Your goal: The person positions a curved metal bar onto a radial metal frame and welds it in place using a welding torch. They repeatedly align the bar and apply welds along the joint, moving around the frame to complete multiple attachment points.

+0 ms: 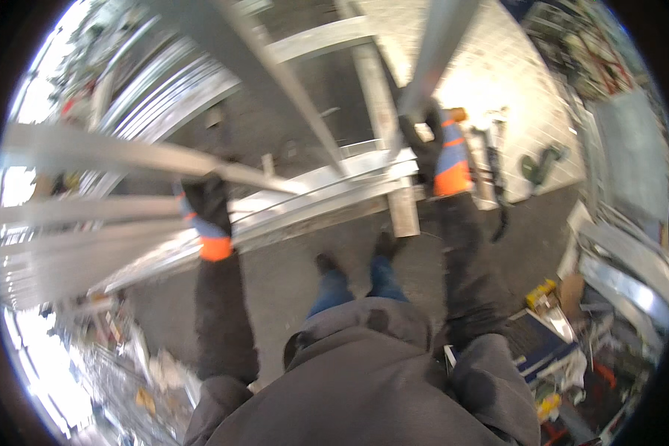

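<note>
Both of my hands wear black gloves with blue backs and orange cuffs. My left hand point(209, 208) is closed round a long pale metal profile point(119, 152) that runs in from the left. My right hand point(427, 145) grips another grey metal profile point(442, 48), which rises toward the top of the view. Between them a third metal profile point(282, 85) slants down to a long metal rail point(327, 187) lying in front of my feet. Motion blur smears the fingers' details.
A lit light-coloured panel point(513, 82) at the right bears a dark tool point(494, 152) and a green tool point(539, 167). Stacked metal profiles point(163, 70) stand at the upper left. Sheet-metal pieces point(624, 279) and a dark blue box point(535, 342) lie at the right.
</note>
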